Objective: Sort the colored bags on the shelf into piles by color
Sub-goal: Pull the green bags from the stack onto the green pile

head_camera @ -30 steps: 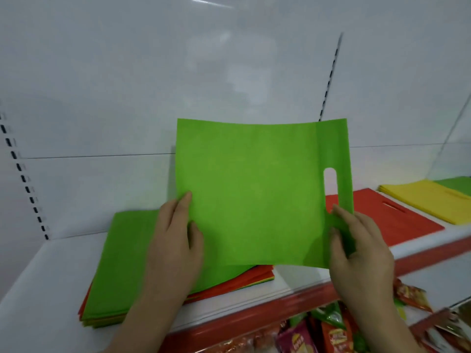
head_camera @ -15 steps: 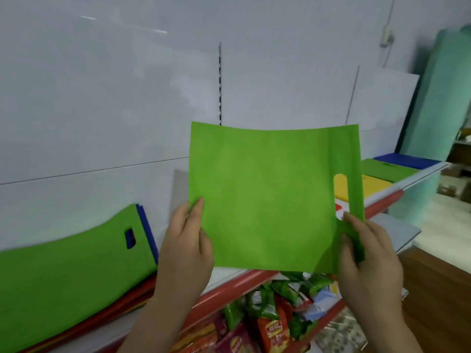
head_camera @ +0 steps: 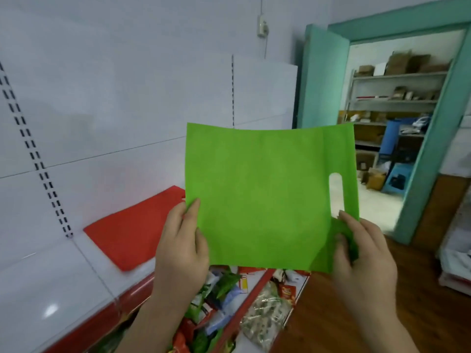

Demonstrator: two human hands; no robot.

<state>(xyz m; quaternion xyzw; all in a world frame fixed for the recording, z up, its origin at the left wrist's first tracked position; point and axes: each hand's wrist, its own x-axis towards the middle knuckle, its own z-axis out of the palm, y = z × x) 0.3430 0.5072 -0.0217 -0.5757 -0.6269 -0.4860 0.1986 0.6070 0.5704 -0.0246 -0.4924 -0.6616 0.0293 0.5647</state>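
Green bag (head_camera: pixel 265 197) held upright — left hand (head_camera: pixel 182 240) and right hand (head_camera: pixel 362 253) fingers pinching its lower corners; red bag (head_camera: pixel 135 225) already on shelf (head_camera: pixel 38 284) — green pile unseen.

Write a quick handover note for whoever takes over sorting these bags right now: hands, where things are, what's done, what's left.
Left hand: pinching the lower left edge of the green bag.
Right hand: gripping the bag's lower right corner, just below its handle cutout.
The green bag is held upright in the air, in front of the shelf, not in any pile.
The red bag lies flat on the shelf; no other pile is in view.
Done: the red one is laid down.
Left: lay the green bag on a green pile, out of view here, then sort the remaining bags.
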